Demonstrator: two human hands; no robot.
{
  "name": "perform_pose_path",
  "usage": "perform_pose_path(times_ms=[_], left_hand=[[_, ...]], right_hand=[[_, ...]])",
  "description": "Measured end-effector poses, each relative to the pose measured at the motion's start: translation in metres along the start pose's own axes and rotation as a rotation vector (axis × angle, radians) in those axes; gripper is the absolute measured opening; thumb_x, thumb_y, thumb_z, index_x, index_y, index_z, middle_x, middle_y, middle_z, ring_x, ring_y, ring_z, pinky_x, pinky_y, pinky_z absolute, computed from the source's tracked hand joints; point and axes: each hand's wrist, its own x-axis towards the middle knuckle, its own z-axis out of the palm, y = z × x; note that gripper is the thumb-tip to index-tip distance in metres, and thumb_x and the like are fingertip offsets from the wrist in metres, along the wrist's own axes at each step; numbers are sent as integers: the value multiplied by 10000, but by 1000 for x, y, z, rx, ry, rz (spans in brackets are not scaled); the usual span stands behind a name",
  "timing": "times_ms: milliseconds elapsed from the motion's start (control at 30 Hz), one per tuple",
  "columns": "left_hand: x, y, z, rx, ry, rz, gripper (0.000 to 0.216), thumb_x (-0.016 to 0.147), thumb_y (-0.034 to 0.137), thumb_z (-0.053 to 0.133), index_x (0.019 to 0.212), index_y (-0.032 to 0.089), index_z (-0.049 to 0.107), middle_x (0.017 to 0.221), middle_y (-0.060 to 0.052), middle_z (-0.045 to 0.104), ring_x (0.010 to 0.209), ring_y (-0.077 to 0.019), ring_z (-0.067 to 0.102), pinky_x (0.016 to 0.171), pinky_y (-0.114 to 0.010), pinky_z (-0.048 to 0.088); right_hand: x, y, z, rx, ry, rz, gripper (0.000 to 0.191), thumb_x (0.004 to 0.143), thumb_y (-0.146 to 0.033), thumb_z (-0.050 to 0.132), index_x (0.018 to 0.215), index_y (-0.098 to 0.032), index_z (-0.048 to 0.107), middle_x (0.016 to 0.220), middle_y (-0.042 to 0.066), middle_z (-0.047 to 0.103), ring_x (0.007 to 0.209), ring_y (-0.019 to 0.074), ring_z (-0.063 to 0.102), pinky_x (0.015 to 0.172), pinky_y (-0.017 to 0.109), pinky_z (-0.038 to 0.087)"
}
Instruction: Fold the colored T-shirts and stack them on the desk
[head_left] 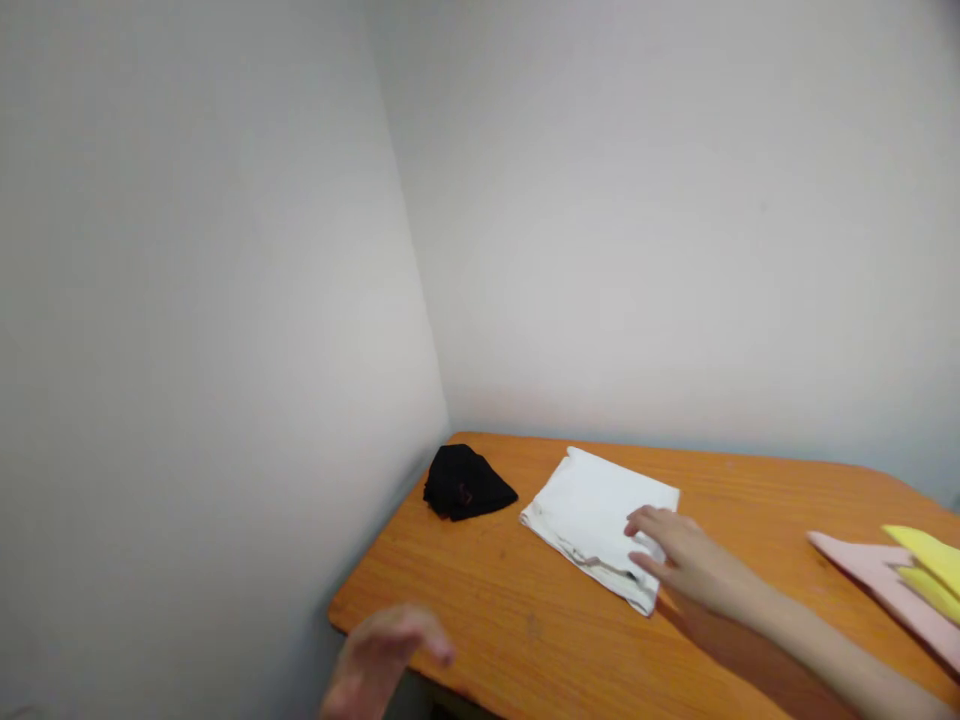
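Observation:
A folded white cloth (592,510) lies on the orange wooden table (487,610) near the corner of the room. My right hand (686,560) rests on the cloth's near right corner, fingers stretched flat over it. My left hand (382,655) hovers blurred at the table's front left edge, fingers loosely curled and holding nothing that I can see. A crumpled black cloth (465,483) sits to the left of the white one, close to the wall.
Pink cloth (877,580) with yellow cloth (930,560) on top lies at the table's right edge. Grey walls meet in a corner behind the table. Bare wood stretches between the cloths and the front edge.

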Motion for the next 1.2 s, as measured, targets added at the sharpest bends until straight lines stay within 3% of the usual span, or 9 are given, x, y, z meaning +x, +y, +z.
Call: perform_pose_path(times_ms=[167,333,467,600,667,767,867,1067,1200], left_hand=[[136,-42,35,692,-146,-153,517,979,533,315,1388,286,514,1514,-38,424,1425,-231,335,1182,-418,260],[182,-90,27,1028,-153,-346,551,975,485,337,1432,202,459,1576,-125,263,1470,-362,156,1143,-642,123],[183,-85,43,1098,-179,-325,590,990,470,289,1464,135,396,1572,-183,246,1458,-371,204,1132,-648,154],[160,-52,116,944,-395,45,494,958,468,451,1425,308,437,1584,-13,292,1429,-195,308,1168,-349,261],[148,-35,154,858,-460,187,366,920,374,548,1277,303,571,1484,-27,456,1323,-213,441,1110,-349,332],[144,-18,189,836,-390,118,152,900,252,532,931,209,675,1096,-92,678,1051,-247,590,933,-358,417],[148,-12,200,784,-323,18,243,924,290,485,781,183,649,830,-75,680,825,-218,614,734,-300,412],[134,-9,221,592,-304,-84,405,957,411,428,689,173,616,642,4,621,626,-133,559,562,-228,324],[111,-10,241,326,-257,-164,420,940,443,461,661,166,609,591,19,562,587,-117,501,547,-223,306]], right_hand=[[-29,-33,50,-120,-72,146,566,873,-327,567,1424,-224,486,1459,143,424,1341,363,364,1086,534,334],[-48,-28,40,-66,-65,55,392,876,-172,500,1245,-225,619,1361,93,523,1304,317,408,1116,497,324],[-78,-11,20,108,-74,-39,310,869,-157,478,1132,-237,621,1369,67,504,1310,253,414,1104,424,364],[-102,3,19,105,179,125,304,884,-160,437,1149,-203,578,1439,105,400,1325,256,378,1096,438,355],[-110,-3,18,92,291,227,255,907,-200,428,1120,-181,566,1302,137,493,1210,265,465,1027,445,399],[-122,-25,13,175,242,316,201,956,-278,384,925,-195,564,971,96,590,919,231,560,821,376,465],[-133,-52,15,288,173,357,291,964,-340,371,752,-205,516,790,62,575,762,205,550,690,320,443],[-134,-79,22,422,231,525,394,935,-542,457,766,-205,572,769,52,596,718,196,558,612,284,450],[-129,-81,9,380,270,637,329,952,-501,526,941,-187,626,902,56,630,764,164,585,634,271,495]])
